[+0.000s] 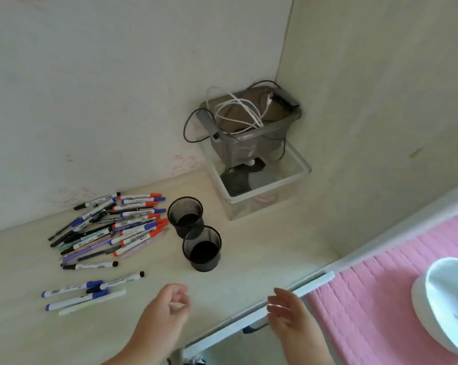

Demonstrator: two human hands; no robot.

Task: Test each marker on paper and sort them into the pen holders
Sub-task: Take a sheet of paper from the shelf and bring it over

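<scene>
We look down on a pale desk that fills the lower left and centre of the frame, with no sheet of test paper visible on it, so the first risk we judge is ink going straight onto the desktop. In the upper centre, a grey bin of tangled cables sits in a clear tub; it is well apart from the work and seems unlikely to interfere. At centre left lies the big heap of markers, crossed over one another, so we think pulling one could roll others toward the desk edge. Just right of the heap, two black mesh pen holders stand upright and touching, both apparently empty; a careless reach could tip them, or mix up which is which. Lower left, a few loose markers lie separate. At the bottom, our left hand is loosely curled, seemingly holding nothing, and our right hand hovers spread, empty, near the desk edge.
</scene>
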